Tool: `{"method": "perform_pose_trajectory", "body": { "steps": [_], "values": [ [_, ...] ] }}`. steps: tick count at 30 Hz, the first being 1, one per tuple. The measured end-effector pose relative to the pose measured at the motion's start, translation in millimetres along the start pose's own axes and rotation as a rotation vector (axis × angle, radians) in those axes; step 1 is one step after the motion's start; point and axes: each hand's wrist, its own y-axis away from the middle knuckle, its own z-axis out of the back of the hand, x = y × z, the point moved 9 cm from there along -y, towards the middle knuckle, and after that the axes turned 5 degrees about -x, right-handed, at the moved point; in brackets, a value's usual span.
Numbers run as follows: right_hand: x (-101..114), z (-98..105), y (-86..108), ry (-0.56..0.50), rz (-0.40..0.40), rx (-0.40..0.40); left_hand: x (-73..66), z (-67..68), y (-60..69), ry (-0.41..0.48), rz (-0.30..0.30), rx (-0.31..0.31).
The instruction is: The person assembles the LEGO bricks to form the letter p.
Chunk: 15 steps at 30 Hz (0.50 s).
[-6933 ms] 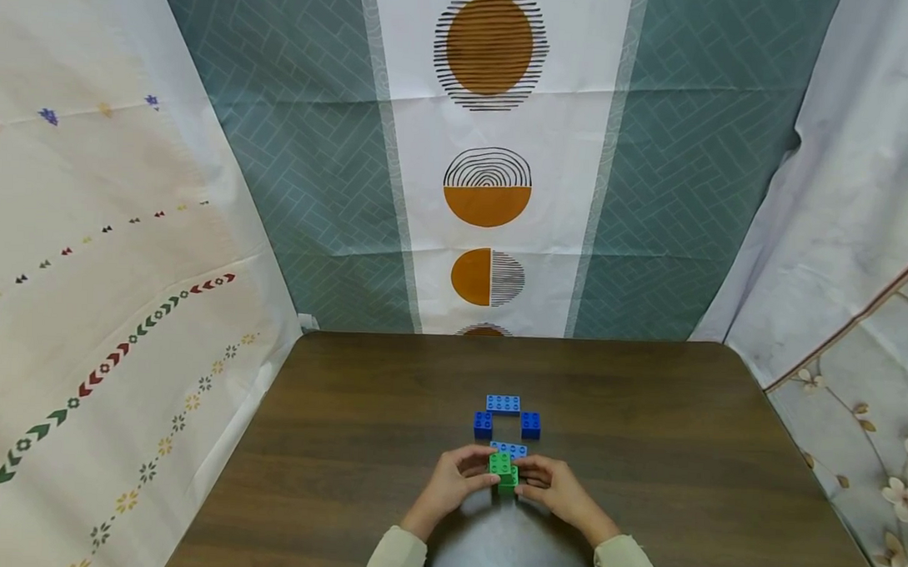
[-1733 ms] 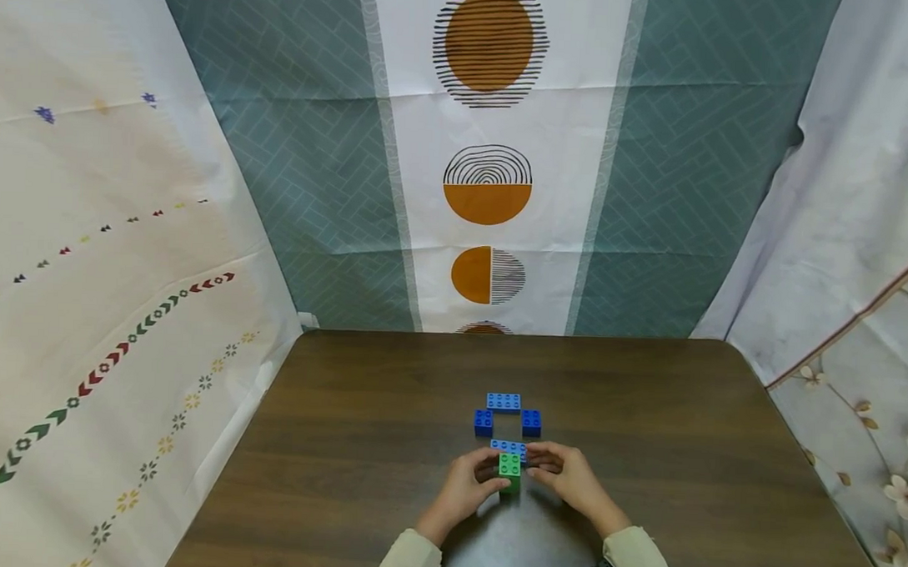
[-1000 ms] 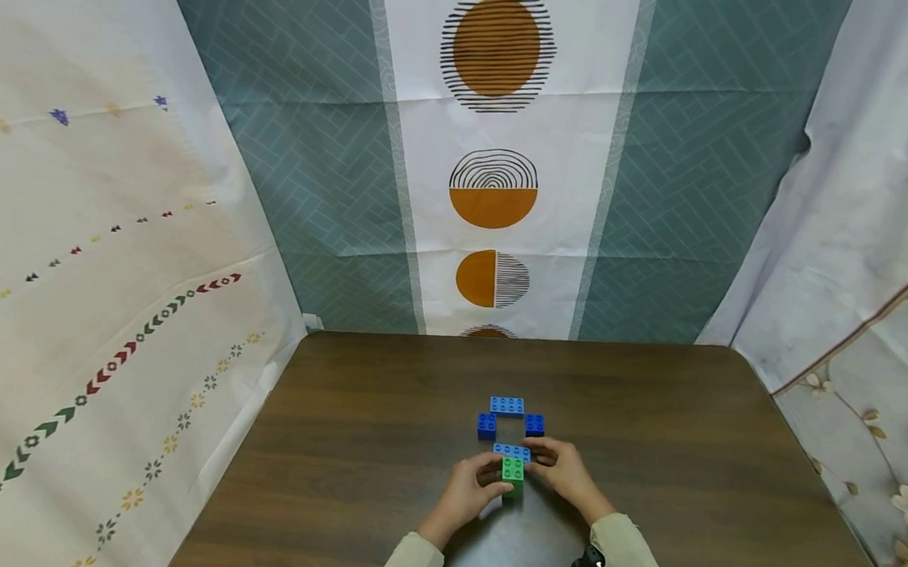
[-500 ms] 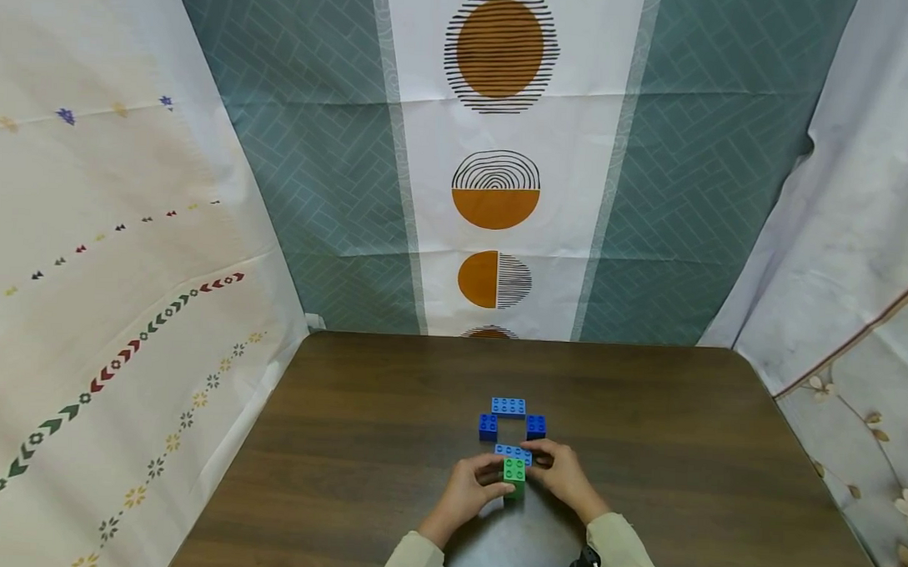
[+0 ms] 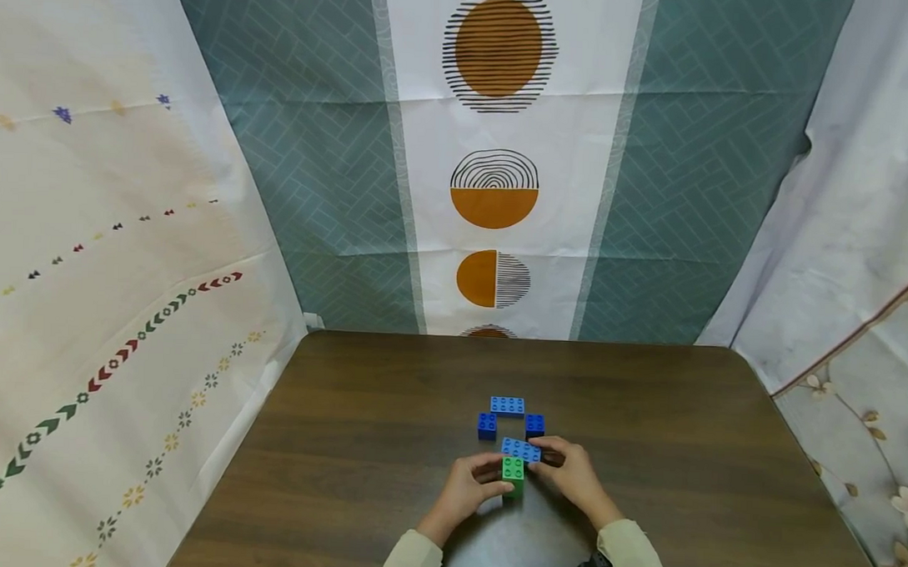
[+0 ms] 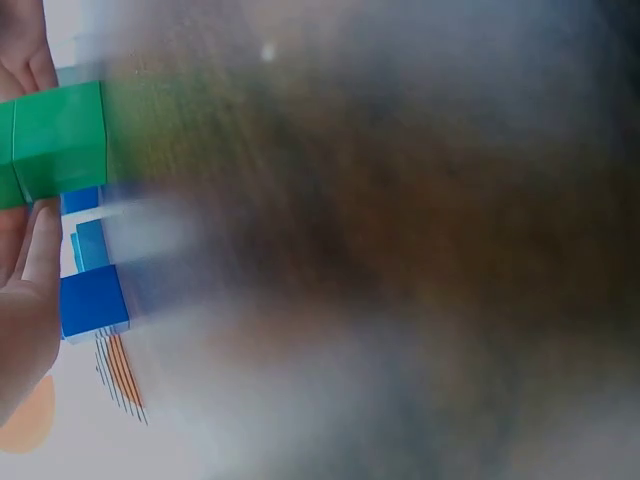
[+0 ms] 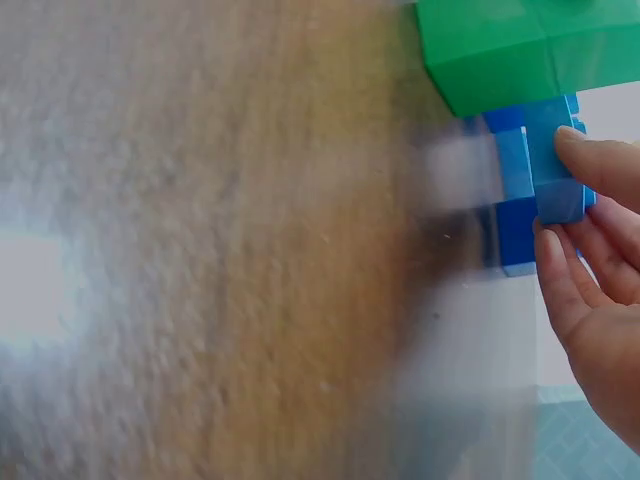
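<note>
Right hand [image 7: 606, 340] pinches blue brick [image 7: 552, 165].
Thumb [image 7: 598, 162] on its near face, fingertip [image 7: 549, 242] at lower end. Green bricks [image 7: 500, 55] above, nearer; contact cannot be judged. Other blue bricks [image 7: 515, 235] behind. Table [image 7: 250, 200] blurred, glare [image 7: 30, 290] at left.

Curtained-off booth, can't tell if home or studio: teal-and-white printed cloth [image 5: 503, 164] is hanging behind a brown wood-look worktop [image 5: 390, 398], cream patterned cloth [image 5: 125, 255] is closing off the left, white flowered cloth [image 5: 852, 272] the right.
</note>
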Motion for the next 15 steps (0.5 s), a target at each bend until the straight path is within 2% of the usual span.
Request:
{"method": "perform_pose_trajectory", "body": {
  "steps": [7,15],
  "values": [
    [12,17,1.0,-0.021,0.022,-0.028,-4.4,0.4,2.2,0.007,-0.033,0.008],
    [23,33,-1.2,0.009,0.023,-0.006,-3.9,0.1,2.4,0.038,-0.009,-0.004]
  ]
}}
